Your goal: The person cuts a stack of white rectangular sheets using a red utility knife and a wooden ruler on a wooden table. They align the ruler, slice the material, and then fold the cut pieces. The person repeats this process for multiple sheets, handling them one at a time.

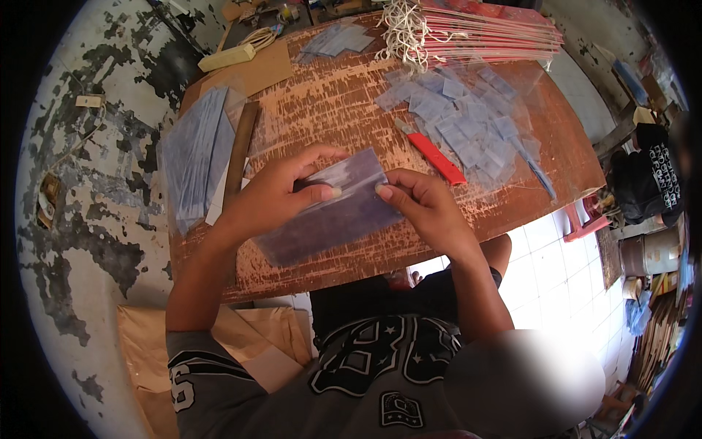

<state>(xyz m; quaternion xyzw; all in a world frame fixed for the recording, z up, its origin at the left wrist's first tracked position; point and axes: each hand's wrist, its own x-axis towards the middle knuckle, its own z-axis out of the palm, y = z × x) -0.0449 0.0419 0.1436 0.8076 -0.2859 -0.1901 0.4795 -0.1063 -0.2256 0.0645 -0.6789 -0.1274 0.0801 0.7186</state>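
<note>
A bluish clear plastic sheet (329, 227), seemingly bent along its upper part, is held tilted over the front of the worn wooden table (307, 117). My left hand (289, 186) grips its upper left side, thumb on top and fingers behind. At the upper right edge, my right hand (420, 201) pinches it between thumb and fingers. A red utility knife (436, 159) lies just beyond my right hand, among a loose spread of small clear plastic pieces (468, 117). Left of my left hand is a stack of long plastic sheets (197, 157), beside a dark wooden strip (242, 146).
At the back right lies a bundle of red-and-clear items with white cords (475, 36). A flat plastic pile (338, 40), brown cardboard (259, 69) and a pale block (227, 58) sit at the back. Brown paper (153, 351) is below left; a pink stool (585, 219) stands right.
</note>
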